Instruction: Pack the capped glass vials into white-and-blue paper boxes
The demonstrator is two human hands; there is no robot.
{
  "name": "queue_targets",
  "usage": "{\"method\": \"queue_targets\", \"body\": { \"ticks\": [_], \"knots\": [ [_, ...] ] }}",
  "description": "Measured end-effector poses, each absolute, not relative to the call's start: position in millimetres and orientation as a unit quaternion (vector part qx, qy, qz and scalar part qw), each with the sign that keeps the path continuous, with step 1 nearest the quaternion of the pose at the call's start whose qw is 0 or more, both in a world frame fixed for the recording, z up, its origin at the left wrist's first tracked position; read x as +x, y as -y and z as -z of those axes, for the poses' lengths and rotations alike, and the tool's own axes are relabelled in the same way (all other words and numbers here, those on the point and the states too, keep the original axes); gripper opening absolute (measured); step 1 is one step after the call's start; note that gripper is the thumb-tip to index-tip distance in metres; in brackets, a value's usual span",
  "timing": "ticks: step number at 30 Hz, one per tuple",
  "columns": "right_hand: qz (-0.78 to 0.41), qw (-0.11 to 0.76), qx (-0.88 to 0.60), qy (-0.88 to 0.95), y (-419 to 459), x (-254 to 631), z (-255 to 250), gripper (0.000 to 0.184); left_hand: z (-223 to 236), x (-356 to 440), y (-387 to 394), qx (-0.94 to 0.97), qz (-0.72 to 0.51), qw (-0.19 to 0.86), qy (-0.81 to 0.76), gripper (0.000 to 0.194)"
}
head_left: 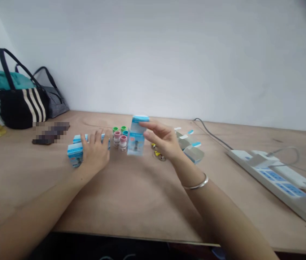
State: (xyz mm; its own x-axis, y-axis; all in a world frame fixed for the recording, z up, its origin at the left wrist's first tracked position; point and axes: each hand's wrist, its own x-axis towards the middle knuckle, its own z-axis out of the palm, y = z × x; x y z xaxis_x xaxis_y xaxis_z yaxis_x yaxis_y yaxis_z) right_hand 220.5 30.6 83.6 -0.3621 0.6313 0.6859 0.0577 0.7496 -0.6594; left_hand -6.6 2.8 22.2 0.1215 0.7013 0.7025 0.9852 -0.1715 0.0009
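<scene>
My right hand [161, 140] pinches a small blue-and-white carton [136, 136] with its top flap up, held just above the wooden table [142, 195]. My left hand [95, 151] lies palm down with fingers spread over several similar blue cartons [75, 154] at the left of the group. Between the hands stand several small vials [120, 137] with green, pink and teal caps. A silver bangle [196, 185] circles my right wrist.
Opened, flattened cartons [193, 150] lie right of my right hand, with small yellow bits [158, 154] beside them. White power strips [277, 177] with cables run along the right. A black striped bag [20, 101] and a grey bag [52, 99] stand at the back left.
</scene>
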Motion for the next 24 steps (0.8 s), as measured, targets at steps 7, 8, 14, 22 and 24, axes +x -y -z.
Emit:
{"method": "queue_targets", "body": {
  "ticks": [7,8,14,22,24],
  "knots": [
    [-0.141,0.465,-0.251,0.837,-17,227,-44,0.028,-16,14,11,-0.809,0.435,0.036,0.393,0.054],
    [-0.098,0.446,-0.258,0.851,-13,223,-42,0.031,-11,17,11,-0.813,0.438,-0.003,0.384,0.055],
    [-0.066,0.369,-0.212,0.902,6,203,-37,0.046,7,24,9,-0.789,0.462,-0.116,0.389,0.071],
    [-0.175,0.416,-0.163,0.877,11,195,-45,0.041,11,27,4,-0.746,0.518,-0.157,0.388,0.056],
    [-0.168,0.446,-0.177,0.861,10,197,-47,0.035,10,30,3,-0.739,0.535,-0.175,0.371,0.066]
  ]
}}
